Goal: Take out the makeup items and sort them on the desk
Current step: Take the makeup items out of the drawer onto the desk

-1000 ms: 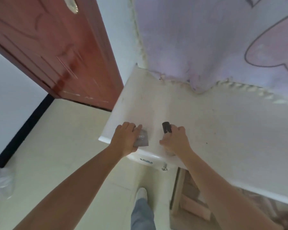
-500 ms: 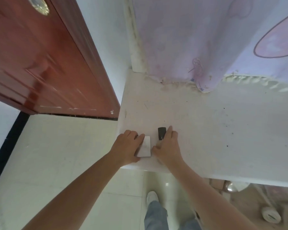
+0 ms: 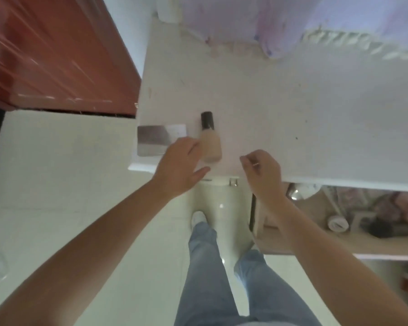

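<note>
1. Two hands work at the near-left corner of the white worktop [image 3: 292, 114]. The left hand [image 3: 178, 167] is spread with relaxed fingers and holds nothing; whether its fingertips touch the bottle just beyond them I cannot tell. The right hand [image 3: 263, 171] hovers over the near edge with fingers loosely curled, apparently empty, though a small glint shows at one finger.
2. One beige glass foundation bottle with a black cap [image 3: 210, 140] lies on its side just beyond the left hand's fingers, cap pointing away. Being round, it could roll if brushed, and the edge is close on the near side.
3. One flat silver rectangular compact [image 3: 153, 141] lies left of the left hand, at the worktop's left edge and seemingly overhanging it slightly; a knock from the wrist could tip it to the floor.
4. One small flat white card-like item [image 3: 179, 131] sits touching the compact, partly hidden by the left hand.
5. Below and right of the right hand, one open drawer [image 3: 339, 245] holds more items, blurred and uncountable, so sorting looks unfinished.
</note>
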Demonstrator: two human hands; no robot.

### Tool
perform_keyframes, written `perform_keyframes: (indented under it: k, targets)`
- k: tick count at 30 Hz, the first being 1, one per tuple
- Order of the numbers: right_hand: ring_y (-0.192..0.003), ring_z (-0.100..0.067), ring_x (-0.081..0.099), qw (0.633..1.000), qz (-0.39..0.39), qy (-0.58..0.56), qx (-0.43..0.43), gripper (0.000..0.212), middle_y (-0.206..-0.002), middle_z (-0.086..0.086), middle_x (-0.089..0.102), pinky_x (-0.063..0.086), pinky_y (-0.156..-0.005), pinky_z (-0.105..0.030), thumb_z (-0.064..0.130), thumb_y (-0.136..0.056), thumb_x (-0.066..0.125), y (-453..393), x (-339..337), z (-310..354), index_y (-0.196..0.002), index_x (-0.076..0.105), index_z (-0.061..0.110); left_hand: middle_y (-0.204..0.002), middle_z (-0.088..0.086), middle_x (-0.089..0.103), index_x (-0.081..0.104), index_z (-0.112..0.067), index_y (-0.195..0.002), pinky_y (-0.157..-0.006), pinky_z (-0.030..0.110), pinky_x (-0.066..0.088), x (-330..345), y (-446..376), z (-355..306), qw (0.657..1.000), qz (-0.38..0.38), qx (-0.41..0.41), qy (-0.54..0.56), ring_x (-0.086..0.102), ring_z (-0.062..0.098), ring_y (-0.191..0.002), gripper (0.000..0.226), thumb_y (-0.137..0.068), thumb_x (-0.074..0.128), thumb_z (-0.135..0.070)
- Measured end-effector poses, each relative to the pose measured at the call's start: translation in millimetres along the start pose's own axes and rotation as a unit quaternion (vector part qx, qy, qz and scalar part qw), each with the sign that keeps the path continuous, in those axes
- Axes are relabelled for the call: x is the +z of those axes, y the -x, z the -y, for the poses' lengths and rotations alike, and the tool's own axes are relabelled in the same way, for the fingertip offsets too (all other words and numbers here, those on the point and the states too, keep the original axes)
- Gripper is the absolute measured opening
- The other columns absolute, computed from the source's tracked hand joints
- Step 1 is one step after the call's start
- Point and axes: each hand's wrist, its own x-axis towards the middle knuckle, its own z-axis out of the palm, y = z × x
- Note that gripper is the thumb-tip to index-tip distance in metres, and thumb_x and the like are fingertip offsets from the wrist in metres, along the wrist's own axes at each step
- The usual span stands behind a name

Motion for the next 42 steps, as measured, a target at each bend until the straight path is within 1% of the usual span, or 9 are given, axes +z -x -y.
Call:
perform_keyframes:
  k: [3,7,9,11,15,19,26,35,42]
  targets:
    - [-0.062,-0.021,0.047,0.996,0.059,0.071,0.012,0.031,-0.067,-0.015,0.053,0.022,-0.056,-0.019,0.018,-0.085,0.046,39,-30,-63,-0.071,0.056,-0.007,-0.083,0.013,0.067,0.05,-0.008,-0.102,-0.07,0.029,0.041,44,20,-64,0.996,-0.021,0.061,0.06,0.045,0.02,-0.083,0.033,-0.075,0.047,-0.027]
    - [-0.051,-0.03,0.059,0.98,0.105,0.151,0.072,0.05,-0.057,-0.021,0.06,0.029,-0.053,-0.023,0.038,-0.078,0.037,78,-77,-167,-0.062,0.059,-0.004,-0.069,0.004,0.064,0.062,-0.01,-0.081,-0.052,0.023,0.048,106,24,-147,0.987,0.122,0.071,0.075,0.06,0.02,-0.066,0.023,-0.07,0.044,-0.019]
    - [-0.073,-0.034,0.062,0.947,0.197,0.223,0.125,0.063,-0.077,-0.026,0.065,0.042,-0.065,-0.031,0.047,-0.08,0.034,79,-98,-211,-0.074,0.063,-0.008,-0.085,0.01,0.065,0.064,-0.006,-0.09,-0.064,0.026,0.051,131,14,-186,0.975,0.212,0.026,0.057,0.063,0.027,-0.082,0.023,-0.074,0.048,-0.01]
    - [-0.093,-0.036,0.059,0.922,0.233,0.274,0.144,0.048,-0.095,-0.025,0.064,0.045,-0.078,-0.036,0.039,-0.09,0.047,76,-114,-246,-0.09,0.063,-0.006,-0.119,0.013,0.054,0.05,-0.006,-0.121,-0.09,0.035,0.044,161,3,-215,0.951,0.307,-0.031,0.016,0.048,0.03,-0.114,0.034,-0.089,0.041,-0.006]
    - [-0.117,-0.038,0.043,0.906,0.232,0.339,0.102,0.039,-0.121,-0.025,0.05,0.04,-0.094,-0.042,0.024,-0.088,0.055,69,-126,-291,-0.117,0.053,-0.002,-0.134,0.015,0.043,0.038,-0.007,-0.132,-0.102,0.039,0.033,201,-10,-247,0.909,0.394,-0.128,-0.046,0.039,0.03,-0.125,0.038,-0.095,0.029,-0.005]
    - [-0.122,-0.034,0.037,0.885,0.295,0.349,0.089,0.055,-0.134,-0.018,0.034,0.04,-0.094,-0.039,0.023,-0.086,0.056,63,-132,-314,-0.135,0.035,0.01,-0.132,0.016,0.044,0.038,-0.007,-0.129,-0.1,0.042,0.035,220,-15,-255,0.904,0.388,-0.165,-0.067,0.04,0.032,-0.123,0.036,-0.094,0.032,-0.008]
    - [-0.123,-0.036,0.037,0.894,0.309,0.311,0.098,0.053,-0.135,-0.022,0.036,0.034,-0.101,-0.035,0.031,-0.09,0.05,59,-124,-324,-0.138,0.035,0.013,-0.131,0.012,0.046,0.045,-0.018,-0.131,-0.091,0.035,0.042,216,-16,-250,0.886,0.433,-0.164,-0.034,0.046,0.029,-0.12,0.036,-0.097,0.035,-0.024]
    - [-0.114,-0.03,0.05,0.912,0.289,0.282,0.073,0.057,-0.127,-0.015,0.047,0.044,-0.089,-0.037,0.044,-0.087,0.052,54,-92,-298,-0.13,0.036,0.01,-0.117,0.008,0.052,0.052,-0.013,-0.119,-0.082,0.032,0.041,185,-7,-252,0.922,0.301,-0.243,0.01,0.051,0.027,-0.109,0.028,-0.095,0.043,-0.023]
    - [-0.11,-0.029,0.056,0.899,0.287,0.273,0.184,0.048,-0.118,-0.012,0.059,0.049,-0.083,-0.035,0.036,-0.083,0.056,48,-62,-278,-0.121,0.047,0.008,-0.11,0.013,0.056,0.054,-0.005,-0.106,-0.076,0.031,0.039,156,-16,-249,0.924,0.222,-0.303,0.073,0.053,0.029,-0.102,0.027,-0.092,0.05,-0.028]
